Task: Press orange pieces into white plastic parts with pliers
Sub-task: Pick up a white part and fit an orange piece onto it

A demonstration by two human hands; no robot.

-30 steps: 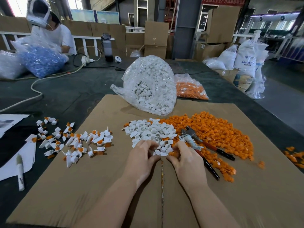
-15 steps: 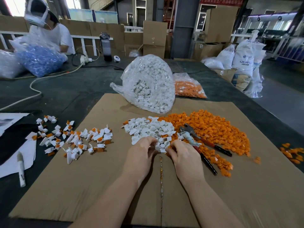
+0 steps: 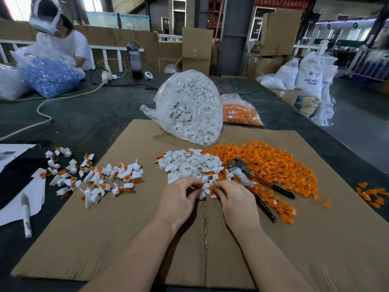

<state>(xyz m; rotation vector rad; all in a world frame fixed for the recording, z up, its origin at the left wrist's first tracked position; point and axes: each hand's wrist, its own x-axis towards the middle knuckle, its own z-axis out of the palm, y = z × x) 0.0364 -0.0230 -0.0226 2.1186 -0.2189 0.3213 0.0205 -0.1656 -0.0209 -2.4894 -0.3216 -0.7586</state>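
Note:
A heap of white plastic parts lies mid-cardboard, with a larger heap of orange pieces to its right. My left hand pinches a white part at the near edge of the white heap. My right hand pinches an orange piece right beside it, fingertips almost touching the left hand's. Pliers with red and black handles lie untouched on the orange heap, just right of my right hand. Assembled white-and-orange parts are scattered on the left.
A clear bag of white parts and a bag of orange pieces stand behind the cardboard sheet. A marker and papers lie at the left edge. Loose orange pieces lie far right. Another person sits at the back left.
Both hands have stayed at the near edge of the white heap, their fingertips drawing closer together. The pliers have not moved.

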